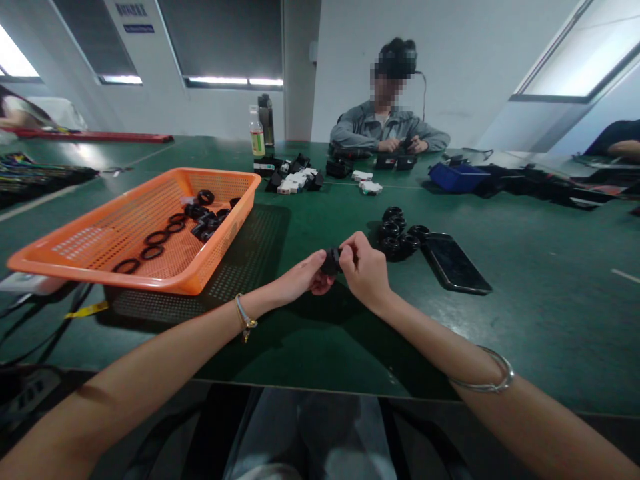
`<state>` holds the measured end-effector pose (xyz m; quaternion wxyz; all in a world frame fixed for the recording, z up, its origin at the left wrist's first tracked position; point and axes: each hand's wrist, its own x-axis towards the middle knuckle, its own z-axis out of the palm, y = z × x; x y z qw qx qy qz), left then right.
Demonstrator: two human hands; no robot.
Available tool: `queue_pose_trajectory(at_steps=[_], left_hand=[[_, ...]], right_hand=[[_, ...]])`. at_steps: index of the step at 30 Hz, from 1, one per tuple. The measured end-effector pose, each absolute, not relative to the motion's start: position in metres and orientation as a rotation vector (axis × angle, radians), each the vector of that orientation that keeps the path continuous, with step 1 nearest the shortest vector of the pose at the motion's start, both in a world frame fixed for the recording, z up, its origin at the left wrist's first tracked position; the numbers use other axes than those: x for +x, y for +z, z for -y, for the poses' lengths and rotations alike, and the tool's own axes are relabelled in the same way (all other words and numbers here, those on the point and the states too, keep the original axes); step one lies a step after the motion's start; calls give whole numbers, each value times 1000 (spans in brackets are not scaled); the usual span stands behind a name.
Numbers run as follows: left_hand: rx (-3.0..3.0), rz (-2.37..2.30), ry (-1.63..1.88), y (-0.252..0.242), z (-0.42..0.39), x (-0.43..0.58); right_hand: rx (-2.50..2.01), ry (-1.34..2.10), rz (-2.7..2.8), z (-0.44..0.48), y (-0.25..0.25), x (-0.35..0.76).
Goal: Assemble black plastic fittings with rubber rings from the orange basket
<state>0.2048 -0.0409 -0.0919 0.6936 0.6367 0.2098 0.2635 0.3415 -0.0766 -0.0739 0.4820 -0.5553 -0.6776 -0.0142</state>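
A small black part [331, 262] is held between my two hands above the green table [300, 347]. My left hand [305, 277] wraps its fingers and thumb round the part from the left. From the right, my right hand [364, 270] pinches at the part's edge with curled fingers. Several glossy black round pieces [393, 230] sit in a group just beyond my right hand. An orange basket [200, 283] on the left holds black rings [157, 238] and a heap of black parts [205, 220].
A phone [456, 263] lies right of the black pieces. White and black parts [297, 180], a bottle [257, 133] and a blue bin [457, 177] stand farther back. A person in grey [363, 127] sits across the table. Cables [40, 320] run at the left.
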Motion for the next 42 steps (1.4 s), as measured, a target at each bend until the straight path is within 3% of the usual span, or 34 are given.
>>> queue_pose_trajectory(at_steps=[9,19,34,42], left_hand=[[1403,-489,636,-85,50,204],[2067,-730,795,-80,54,195],[2753,-669,862,-75,40,188],[2901,-630,668,-72,33,186]], right_hand=[[-1216,-291,1772,78,-75,344],[-1171,-297,1718,81,-77,340],[-1300,174,1454,86,-72,327],[-1335,621,1289,74,-84,328]])
